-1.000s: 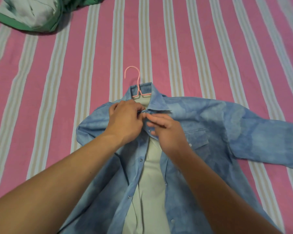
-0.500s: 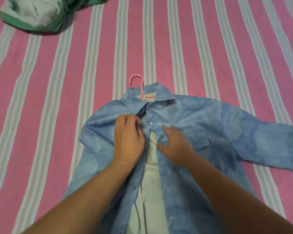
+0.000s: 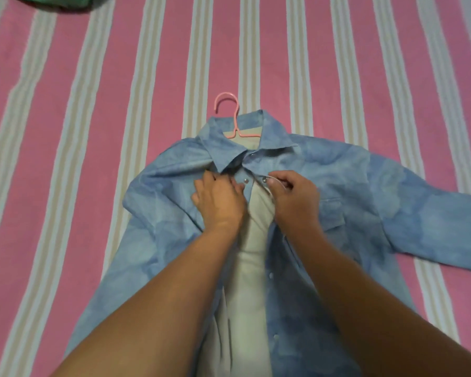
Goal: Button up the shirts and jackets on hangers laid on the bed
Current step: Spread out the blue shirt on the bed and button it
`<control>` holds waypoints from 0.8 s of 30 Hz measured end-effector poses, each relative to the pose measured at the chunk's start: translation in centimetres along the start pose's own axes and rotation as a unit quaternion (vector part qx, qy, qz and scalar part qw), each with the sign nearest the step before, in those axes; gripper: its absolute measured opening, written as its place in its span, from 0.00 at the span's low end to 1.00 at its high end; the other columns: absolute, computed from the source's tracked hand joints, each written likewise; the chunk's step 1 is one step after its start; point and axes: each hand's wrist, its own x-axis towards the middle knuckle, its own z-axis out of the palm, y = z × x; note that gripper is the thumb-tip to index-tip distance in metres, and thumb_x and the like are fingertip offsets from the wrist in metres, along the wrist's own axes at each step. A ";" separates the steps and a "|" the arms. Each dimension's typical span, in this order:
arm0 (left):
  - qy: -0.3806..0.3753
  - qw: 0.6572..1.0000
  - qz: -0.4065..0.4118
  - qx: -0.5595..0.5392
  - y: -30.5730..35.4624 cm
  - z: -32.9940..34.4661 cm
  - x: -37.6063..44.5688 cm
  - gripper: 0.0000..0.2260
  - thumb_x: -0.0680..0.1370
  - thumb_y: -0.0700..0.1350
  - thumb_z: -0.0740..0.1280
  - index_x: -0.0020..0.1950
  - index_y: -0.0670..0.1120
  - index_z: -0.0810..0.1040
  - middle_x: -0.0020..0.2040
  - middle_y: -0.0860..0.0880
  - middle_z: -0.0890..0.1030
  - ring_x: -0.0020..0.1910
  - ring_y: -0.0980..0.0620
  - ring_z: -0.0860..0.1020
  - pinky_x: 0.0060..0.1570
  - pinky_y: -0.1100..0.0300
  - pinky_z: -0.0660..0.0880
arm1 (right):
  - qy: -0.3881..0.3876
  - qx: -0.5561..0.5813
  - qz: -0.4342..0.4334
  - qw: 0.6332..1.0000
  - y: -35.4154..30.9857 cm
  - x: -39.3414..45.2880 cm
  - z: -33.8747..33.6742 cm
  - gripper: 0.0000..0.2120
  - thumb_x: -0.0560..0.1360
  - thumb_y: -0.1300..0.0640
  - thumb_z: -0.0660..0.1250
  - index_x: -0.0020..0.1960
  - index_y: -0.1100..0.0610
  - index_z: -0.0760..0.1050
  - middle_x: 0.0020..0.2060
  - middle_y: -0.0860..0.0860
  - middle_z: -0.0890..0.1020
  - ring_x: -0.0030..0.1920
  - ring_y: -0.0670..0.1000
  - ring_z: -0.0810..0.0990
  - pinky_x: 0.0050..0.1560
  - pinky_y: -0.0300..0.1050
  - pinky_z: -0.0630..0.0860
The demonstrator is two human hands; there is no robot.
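A light blue denim shirt lies face up on the bed, hung on a pink hanger whose hook sticks out past the collar. The top snap at the collar is closed; below it the front gapes over a pale lining. My left hand grips the left front edge beside a metal snap. My right hand pinches the right front edge next to its snap. The two edges are a little apart. More snaps run down the right edge.
The bed is covered by a pink sheet with white and beige stripes. A green and white garment lies bunched at the far left corner. The shirt's right sleeve stretches out to the right.
Both hands have moved down from the collar snap to the second pair of snaps. They now grip the two front edges. My view has shifted closer.
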 end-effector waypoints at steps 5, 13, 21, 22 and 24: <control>0.000 0.989 -0.030 -0.145 -1.6 -1.2 -3.4 0.10 0.82 0.50 0.64 0.52 0.43 0.73 0.49 0.40 0.82 0.52 0.36 0.78 0.48 0.48 0.71 | -0.017 0.092 0.046 0.995 -1.7 -2.2 -3.3 0.05 0.74 0.59 0.75 0.44 0.48 0.84 0.38 0.45 0.86 0.39 0.41 0.82 0.45 0.37 0.77; -0.039 0.997 0.020 0.064 0.2 0.1 -2.3 0.13 0.81 0.47 0.65 0.63 0.43 0.74 0.61 0.41 0.79 0.60 0.38 0.78 0.57 0.47 0.74 | -0.092 0.027 0.072 0.993 -3.0 -2.5 -3.7 0.11 0.77 0.61 0.71 0.39 0.67 0.81 0.29 0.56 0.77 0.25 0.42 0.70 0.27 0.31 0.67; 0.011 0.958 0.021 -0.285 -0.5 -6.1 -8.9 0.11 0.75 0.39 0.73 0.37 0.44 0.71 0.38 0.47 0.77 0.40 0.48 0.76 0.43 0.55 0.71 | -0.085 0.077 0.058 0.992 -4.3 -2.8 -4.2 0.11 0.76 0.61 0.72 0.35 0.54 0.81 0.31 0.53 0.82 0.31 0.42 0.76 0.37 0.36 0.74; 0.005 0.942 -0.016 -0.334 -0.6 -7.1 -9.4 0.12 0.75 0.38 0.73 0.38 0.42 0.71 0.36 0.47 0.77 0.36 0.50 0.75 0.40 0.56 0.72 | -0.090 0.081 0.053 0.991 -4.6 -3.1 -4.2 0.10 0.76 0.61 0.72 0.36 0.56 0.81 0.32 0.57 0.82 0.31 0.44 0.76 0.36 0.37 0.73; -0.014 0.915 -0.078 -0.395 -0.7 -8.2 -9.4 0.10 0.76 0.37 0.73 0.40 0.41 0.73 0.34 0.47 0.76 0.32 0.54 0.73 0.37 0.61 0.72 | -0.091 0.091 0.043 0.991 -4.9 -3.7 -4.2 0.09 0.76 0.61 0.73 0.37 0.57 0.82 0.33 0.60 0.82 0.32 0.45 0.75 0.35 0.36 0.72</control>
